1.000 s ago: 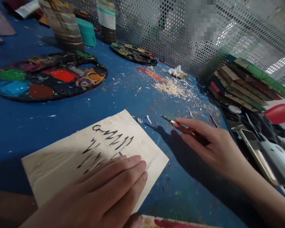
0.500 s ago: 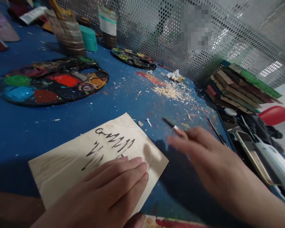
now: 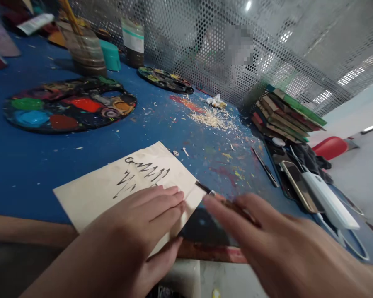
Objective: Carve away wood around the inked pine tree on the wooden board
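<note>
A thin, pale wooden panel (image 3: 93, 192) bears black looping and zigzag brush strokes near its top. My left hand (image 3: 143, 223) lies across its lower right part, fingers stretched out flat and together, with the thumb down by the near edge. It covers some of the strokes. A paintbrush (image 3: 217, 196) is pinched in my right hand (image 3: 267, 231), its dark bristles pointing left at the panel's right corner. Whether the tip touches the panel I cannot tell. The right hand is slightly blurred.
On the blue table (image 3: 143, 161) sit a paint-filled palette (image 3: 93, 120), a second palette (image 3: 164, 80), a brush jar (image 3: 87, 49) and a bottle (image 3: 133, 43). Pale shavings (image 3: 213, 118) lie before a perforated metal screen (image 3: 186, 41). Rightward are stacked books (image 3: 289, 111), a pen-like tool (image 3: 265, 165) and a phone (image 3: 300, 186).
The brush in my right hand has moved down and left to the panel's right corner. The camera view has shifted, showing more of the table's near edge. My left hand stays on the panel.
</note>
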`<state>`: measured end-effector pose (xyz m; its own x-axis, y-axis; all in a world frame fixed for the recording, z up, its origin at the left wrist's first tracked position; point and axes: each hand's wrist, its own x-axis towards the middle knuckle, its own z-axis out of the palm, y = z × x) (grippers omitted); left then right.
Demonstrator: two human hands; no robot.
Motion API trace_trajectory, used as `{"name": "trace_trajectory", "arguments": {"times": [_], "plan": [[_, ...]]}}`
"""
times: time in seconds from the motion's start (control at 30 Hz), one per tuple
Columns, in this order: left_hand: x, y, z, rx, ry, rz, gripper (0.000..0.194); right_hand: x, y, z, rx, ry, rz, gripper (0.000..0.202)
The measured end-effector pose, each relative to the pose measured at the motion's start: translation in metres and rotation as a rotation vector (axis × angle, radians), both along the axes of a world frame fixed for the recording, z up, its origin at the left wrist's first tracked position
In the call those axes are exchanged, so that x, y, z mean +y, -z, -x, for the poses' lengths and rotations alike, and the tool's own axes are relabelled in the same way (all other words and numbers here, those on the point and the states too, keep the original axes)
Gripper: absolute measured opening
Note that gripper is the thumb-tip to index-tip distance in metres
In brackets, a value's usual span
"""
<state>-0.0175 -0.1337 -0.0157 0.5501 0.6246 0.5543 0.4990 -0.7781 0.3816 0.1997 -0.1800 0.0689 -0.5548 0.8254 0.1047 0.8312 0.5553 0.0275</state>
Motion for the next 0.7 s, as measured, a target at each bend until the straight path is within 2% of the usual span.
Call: {"name": "trace_trajectory", "arguments": {"times": [0.07, 0.13, 0.23, 0.3, 0.43, 0.7], "plan": [[0.0, -0.001, -0.002, -0.032, 0.007, -0.038, 0.028, 0.009, 0.007, -0.006, 0.087, 0.074, 0.036, 0.044], [-0.001, 0.0, -0.003, -0.035, -0.003, -0.06, 0.026, 0.013, 0.012, -0.009, 0.187, 0.145, 0.094, 0.038], [-0.004, 0.003, -0.008, -0.029, -0.05, -0.046, 0.025, 0.014, 0.015, -0.009, 0.292, 0.193, 0.209, 0.027], [-0.005, 0.003, -0.012, -0.026, -0.074, -0.055, 0.027, 0.015, 0.016, -0.008, 0.318, 0.195, 0.273, 0.028], [-0.004, 0.002, -0.017, 0.002, -0.084, -0.103, 0.031, 0.02, 0.018, -0.004, 0.286, 0.206, 0.348, 0.033], [0.0, 0.01, -0.017, 0.003, -0.066, -0.157, 0.03, 0.018, 0.013, 0.0, 0.141, 0.222, 0.323, 0.031]]}}
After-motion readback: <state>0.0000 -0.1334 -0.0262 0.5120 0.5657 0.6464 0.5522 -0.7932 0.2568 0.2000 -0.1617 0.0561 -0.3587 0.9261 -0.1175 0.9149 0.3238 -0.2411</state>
